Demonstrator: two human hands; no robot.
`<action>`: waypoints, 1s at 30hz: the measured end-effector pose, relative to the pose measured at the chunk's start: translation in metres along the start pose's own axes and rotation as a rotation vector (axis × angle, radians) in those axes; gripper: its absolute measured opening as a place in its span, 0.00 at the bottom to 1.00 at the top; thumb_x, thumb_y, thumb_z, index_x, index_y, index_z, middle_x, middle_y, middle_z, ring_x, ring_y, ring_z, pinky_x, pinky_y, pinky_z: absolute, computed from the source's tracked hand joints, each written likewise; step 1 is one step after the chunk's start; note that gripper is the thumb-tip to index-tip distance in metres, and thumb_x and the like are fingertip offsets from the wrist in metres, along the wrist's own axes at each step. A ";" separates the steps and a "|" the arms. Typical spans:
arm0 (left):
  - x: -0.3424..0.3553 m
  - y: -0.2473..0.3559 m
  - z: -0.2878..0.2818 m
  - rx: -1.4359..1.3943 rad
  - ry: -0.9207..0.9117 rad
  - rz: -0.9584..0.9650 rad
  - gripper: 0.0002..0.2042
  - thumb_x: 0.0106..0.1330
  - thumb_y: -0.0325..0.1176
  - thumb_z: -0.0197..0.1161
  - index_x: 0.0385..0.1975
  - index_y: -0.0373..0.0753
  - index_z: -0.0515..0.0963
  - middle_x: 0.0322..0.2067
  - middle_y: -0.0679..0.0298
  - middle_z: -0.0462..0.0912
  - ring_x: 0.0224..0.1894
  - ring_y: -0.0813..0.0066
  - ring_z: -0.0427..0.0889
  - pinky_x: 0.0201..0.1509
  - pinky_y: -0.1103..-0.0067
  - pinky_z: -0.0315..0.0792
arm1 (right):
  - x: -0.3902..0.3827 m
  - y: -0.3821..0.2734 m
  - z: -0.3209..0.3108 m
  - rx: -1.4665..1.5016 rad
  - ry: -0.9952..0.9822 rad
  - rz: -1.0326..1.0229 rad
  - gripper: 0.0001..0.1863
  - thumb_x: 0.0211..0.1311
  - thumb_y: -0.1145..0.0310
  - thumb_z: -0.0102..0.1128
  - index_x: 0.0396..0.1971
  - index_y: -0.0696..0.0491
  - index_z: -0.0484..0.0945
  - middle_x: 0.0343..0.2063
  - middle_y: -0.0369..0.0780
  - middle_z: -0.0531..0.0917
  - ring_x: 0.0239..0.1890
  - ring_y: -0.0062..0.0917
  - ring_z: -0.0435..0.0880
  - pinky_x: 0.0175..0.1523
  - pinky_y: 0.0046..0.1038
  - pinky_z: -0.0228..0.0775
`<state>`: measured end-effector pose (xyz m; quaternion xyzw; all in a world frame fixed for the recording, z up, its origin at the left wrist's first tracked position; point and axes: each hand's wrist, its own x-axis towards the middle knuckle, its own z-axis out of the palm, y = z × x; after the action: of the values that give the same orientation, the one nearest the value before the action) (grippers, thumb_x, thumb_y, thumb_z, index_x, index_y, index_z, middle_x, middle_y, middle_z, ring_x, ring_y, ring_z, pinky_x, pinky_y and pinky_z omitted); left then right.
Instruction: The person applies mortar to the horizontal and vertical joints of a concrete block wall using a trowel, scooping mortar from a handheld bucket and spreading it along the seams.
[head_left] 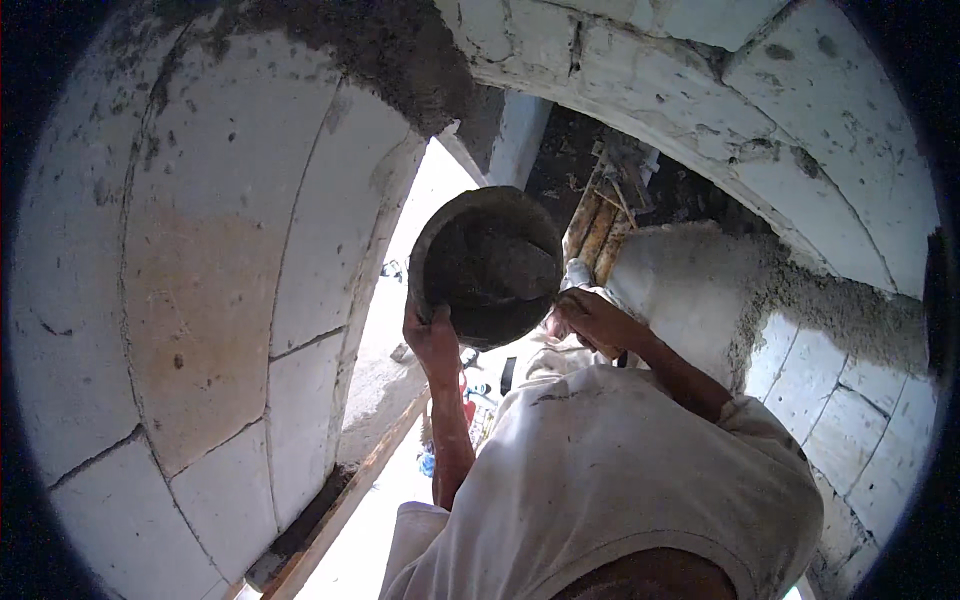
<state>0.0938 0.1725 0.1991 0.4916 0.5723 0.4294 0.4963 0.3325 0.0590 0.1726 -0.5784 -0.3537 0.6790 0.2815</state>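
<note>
Apparently, the step in hand is steadying the round, dark bucket (490, 262) between the block walls (215, 280). The left hand (434, 345) grips its lower-left edge; the right hand (597, 318) curls near its lower-right edge, and what it holds I cannot tell. The next move calls for firm holding. Inside, the bucket looks crusted; the walls are pale, rough-jointed.

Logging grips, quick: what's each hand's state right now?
Left hand: closed, holding the dark bucket at its rim.
Right hand: beside the bucket; its grip cannot be told.
</note>
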 end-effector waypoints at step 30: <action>-0.002 -0.051 -0.037 -0.133 0.081 -0.169 0.23 0.46 0.21 0.58 0.48 0.32 0.73 0.42 0.63 0.78 0.42 0.68 0.76 0.50 0.75 0.69 | 0.083 -0.065 0.034 1.308 0.309 -1.537 0.15 0.65 0.65 0.52 0.48 0.54 0.64 0.37 0.39 0.74 0.30 0.22 0.74 0.26 0.21 0.70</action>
<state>0.0507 0.1627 0.1549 0.3899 0.6014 0.4427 0.5388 0.2827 0.1582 0.1790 -0.0091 -0.1488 0.2930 0.9444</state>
